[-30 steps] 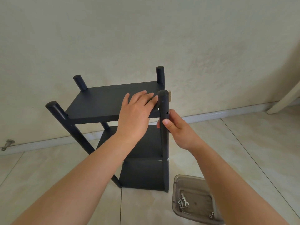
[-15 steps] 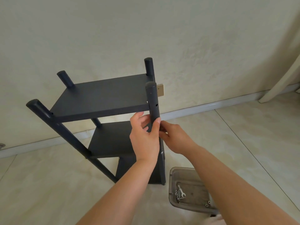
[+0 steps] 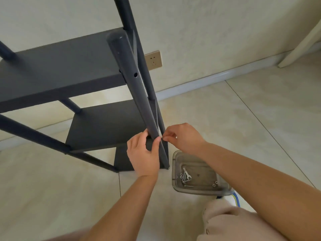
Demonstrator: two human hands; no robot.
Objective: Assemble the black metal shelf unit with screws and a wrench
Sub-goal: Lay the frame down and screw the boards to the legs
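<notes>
Black shelf unit (image 3: 57, 70) upright on the tiled floor (image 3: 52, 188) against the wall, three tiers visible. Left hand (image 3: 143, 154) wrapped around the near front post (image 3: 132, 87) at mid-shelf height — thumb on one side, fingers behind. Right hand (image 3: 182, 138) just beside it, fingertips pinched together at the post; whether on a screw, cannot tell. Clear plastic tray (image 3: 175, 171) on the floor next to the post's foot — small wrench (image 3: 186, 174) and loose screws (image 3: 214, 184) inside. Wall socket (image 3: 153, 60) behind the posts.
</notes>
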